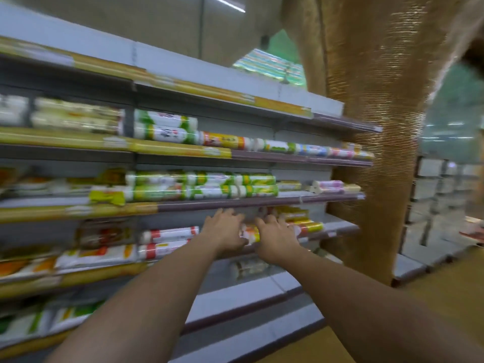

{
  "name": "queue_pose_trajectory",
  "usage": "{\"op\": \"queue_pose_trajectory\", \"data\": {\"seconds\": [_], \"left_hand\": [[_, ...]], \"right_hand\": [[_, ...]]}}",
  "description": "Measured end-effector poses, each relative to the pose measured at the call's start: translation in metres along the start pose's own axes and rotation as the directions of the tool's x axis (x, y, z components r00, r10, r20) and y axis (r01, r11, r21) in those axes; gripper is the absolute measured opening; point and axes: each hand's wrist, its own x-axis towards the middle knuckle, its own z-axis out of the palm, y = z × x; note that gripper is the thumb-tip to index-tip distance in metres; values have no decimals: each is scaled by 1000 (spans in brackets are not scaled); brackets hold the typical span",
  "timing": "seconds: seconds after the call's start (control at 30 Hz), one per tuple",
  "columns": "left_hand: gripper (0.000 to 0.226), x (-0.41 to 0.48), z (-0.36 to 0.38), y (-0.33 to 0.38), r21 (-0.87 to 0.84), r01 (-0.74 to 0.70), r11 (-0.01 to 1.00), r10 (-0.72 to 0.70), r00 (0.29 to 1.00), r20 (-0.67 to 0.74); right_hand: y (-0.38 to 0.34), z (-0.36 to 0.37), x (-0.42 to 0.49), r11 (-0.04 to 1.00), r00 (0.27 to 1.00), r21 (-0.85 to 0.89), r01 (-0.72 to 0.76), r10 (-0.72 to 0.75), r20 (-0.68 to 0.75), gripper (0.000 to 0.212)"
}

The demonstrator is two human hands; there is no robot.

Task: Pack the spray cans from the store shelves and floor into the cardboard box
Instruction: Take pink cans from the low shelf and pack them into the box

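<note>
Both my arms reach into a store shelf [340, 227] where spray cans lie in rows. My left hand [225, 230] and my right hand [275, 235] are wrapped around the two sides of a white, orange and yellow spray can [250, 233] that shows between them. More yellow and red cans [306, 224] lie just right of my right hand. White cans with red bands [167, 235] lie to the left of my left hand. The picture is blurred by motion. No cardboard box is in view.
Shelves above carry green and white cans [183, 188] and other mixed cans [262, 146]. Packets [97, 255] fill the left of the lower shelves. A tall gold-textured pillar [379, 127] stands right of the shelving. Yellowish floor [445, 297] lies at the lower right.
</note>
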Motion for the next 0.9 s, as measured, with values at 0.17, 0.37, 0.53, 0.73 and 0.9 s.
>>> {"op": "queue_pose_trajectory", "data": {"seconds": [0.17, 0.37, 0.53, 0.73, 0.9], "left_hand": [[74, -61, -21, -88, 37, 214, 976, -214, 977, -2], [72, -137, -33, -179, 89, 353, 931, -355, 935, 5], [74, -197, -51, -257, 136, 408, 903, -415, 909, 31], [77, -262, -58, -354, 157, 496, 854, -512, 855, 86], [77, -303, -54, -418, 174, 527, 832, -551, 823, 142]], "right_hand": [[-98, -6, 0, 985, 985, 32, 172, -172, -3, 58], [-216, -5, -5, 951, 954, 79, 300, -301, -5, 57], [-316, 0, -6, 920, 928, 137, 368, -372, 2, 65], [-431, 20, -12, 884, 895, 188, 427, -443, 49, 66], [-503, 44, -11, 864, 874, 229, 449, -478, 89, 68]]}}
